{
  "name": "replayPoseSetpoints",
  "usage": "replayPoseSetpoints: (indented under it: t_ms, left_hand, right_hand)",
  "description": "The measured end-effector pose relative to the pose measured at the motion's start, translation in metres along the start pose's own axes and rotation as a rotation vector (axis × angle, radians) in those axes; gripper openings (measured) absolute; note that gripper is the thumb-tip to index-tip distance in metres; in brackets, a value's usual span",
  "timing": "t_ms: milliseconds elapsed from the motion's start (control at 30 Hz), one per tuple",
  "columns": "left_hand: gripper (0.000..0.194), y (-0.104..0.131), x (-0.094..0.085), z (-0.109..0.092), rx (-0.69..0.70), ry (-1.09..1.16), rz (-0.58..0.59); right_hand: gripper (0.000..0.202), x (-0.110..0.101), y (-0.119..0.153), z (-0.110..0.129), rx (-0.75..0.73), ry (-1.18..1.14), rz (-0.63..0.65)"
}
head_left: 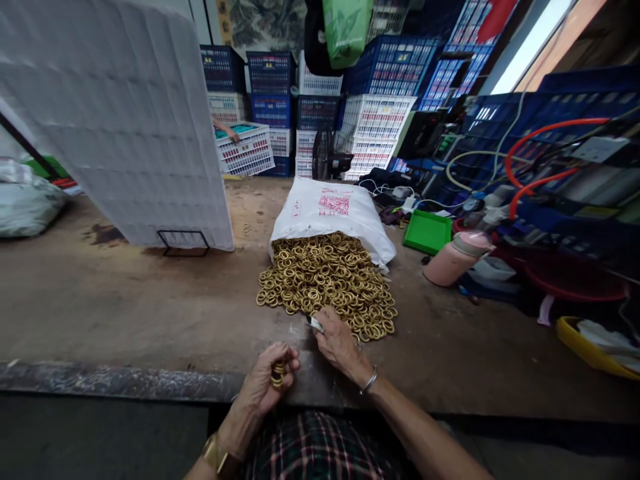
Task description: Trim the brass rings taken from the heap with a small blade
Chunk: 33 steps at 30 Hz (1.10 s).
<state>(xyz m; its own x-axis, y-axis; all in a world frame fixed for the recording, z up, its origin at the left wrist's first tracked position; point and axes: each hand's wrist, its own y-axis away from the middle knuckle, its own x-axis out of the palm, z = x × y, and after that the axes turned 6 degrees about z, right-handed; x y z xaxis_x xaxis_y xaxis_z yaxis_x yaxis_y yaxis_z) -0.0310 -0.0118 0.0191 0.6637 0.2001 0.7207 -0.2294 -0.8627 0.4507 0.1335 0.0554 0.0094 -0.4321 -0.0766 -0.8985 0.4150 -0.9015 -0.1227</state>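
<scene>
Several brass-coloured rings (277, 375) are gripped in my left hand (263, 379), close to the table's front edge, with the fingers curled round them. My right hand (338, 340) reaches to the near edge of a heap of the same rings (320, 273). Its fingers are closed on a small white object (315, 324) with a dark tip, whose kind I cannot make out. The heap spills from the mouth of a white woven sack (333, 210) with red print, lying on its side.
On the wooden table (150, 307) a white padded panel (165, 133) stands at left. To the right are a green tray (427, 231), a pink bottle (456, 259) and a yellow basin (595, 350). Behind are stacked crates (380, 120), a fan (324, 153) and another person's hand (231, 133).
</scene>
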Motion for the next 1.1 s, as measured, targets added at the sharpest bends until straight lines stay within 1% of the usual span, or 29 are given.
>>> replayPoseSetpoints:
  t_ms: [67, 100, 167, 233, 267, 333, 400, 467, 533, 600, 667, 767, 800, 867, 933, 967, 1100]
  left_hand:
    - [0.026, -0.001, 0.003, -0.001, 0.039, -0.09, 0.019]
    - [0.027, -0.001, 0.005, -0.001, 0.068, -0.155, 0.013]
    - [0.025, -0.001, 0.007, 0.0, 0.164, -0.351, -0.047]
    - [0.022, -0.002, 0.007, 0.002, 0.325, -0.606, -0.125]
    - [0.02, -0.002, 0.007, 0.004, 0.416, -0.731, -0.146]
    - [0.02, -0.003, 0.006, 0.006, 0.569, -0.931, -0.133]
    - [0.023, -0.004, 0.004, 0.007, 0.647, -1.049, -0.088]
    - [0.023, -0.005, 0.002, 0.007, 0.672, -1.104, -0.044]
    - [0.02, -0.005, 0.002, 0.006, 0.675, -1.126, -0.009]
    - [0.019, -0.005, 0.002, 0.004, 0.657, -1.128, 0.004]
    - [0.02, -0.004, 0.004, 0.003, 0.631, -1.098, -0.008]
    - [0.02, -0.002, 0.007, 0.002, 0.575, -1.005, -0.033]
    - [0.021, -0.001, 0.008, 0.002, 0.532, -0.972, -0.036]
    - [0.024, 0.001, 0.01, 0.0, 0.395, -0.901, -0.039]
    - [0.027, 0.003, 0.011, -0.001, 0.26, -0.813, -0.035]
    - [0.027, 0.004, 0.011, -0.001, 0.214, -0.767, -0.025]
    - [0.028, 0.007, 0.013, 0.0, 0.16, -0.593, 0.019]
  right_hand:
    - [0.014, 0.001, -0.001, 0.003, -0.008, -0.097, -0.014]
    - [0.014, 0.002, -0.002, 0.004, 0.015, -0.167, -0.015]
    - [0.016, 0.001, -0.003, 0.008, 0.102, -0.355, -0.007]
    - [0.014, -0.001, -0.004, 0.013, 0.195, -0.573, 0.022]
    - [0.014, -0.002, -0.004, 0.016, 0.237, -0.682, 0.044]
    - [0.018, -0.005, -0.003, 0.023, 0.32, -0.893, 0.121]
    - [0.022, -0.007, 0.0, 0.029, 0.403, -1.098, 0.223]
    - [0.025, -0.008, 0.002, 0.035, 0.456, -1.252, 0.314]
    - [0.026, -0.009, 0.003, 0.038, 0.474, -1.329, 0.363]
    - [0.027, -0.008, 0.003, 0.04, 0.469, -1.341, 0.373]
    - [0.028, -0.006, 0.002, 0.041, 0.446, -1.297, 0.359]
    - [0.027, -0.001, 0.001, 0.04, 0.381, -1.164, 0.316]
    - [0.025, 0.001, 0.0, 0.04, 0.358, -1.121, 0.303]
    - [0.023, 0.002, 0.0, 0.039, 0.32, -1.052, 0.292]
    - [0.022, 0.003, 0.0, 0.038, 0.299, -1.009, 0.305]
    - [0.022, 0.003, 0.0, 0.038, 0.288, -0.997, 0.318]
    - [0.025, 0.004, 0.0, 0.038, 0.254, -0.997, 0.348]
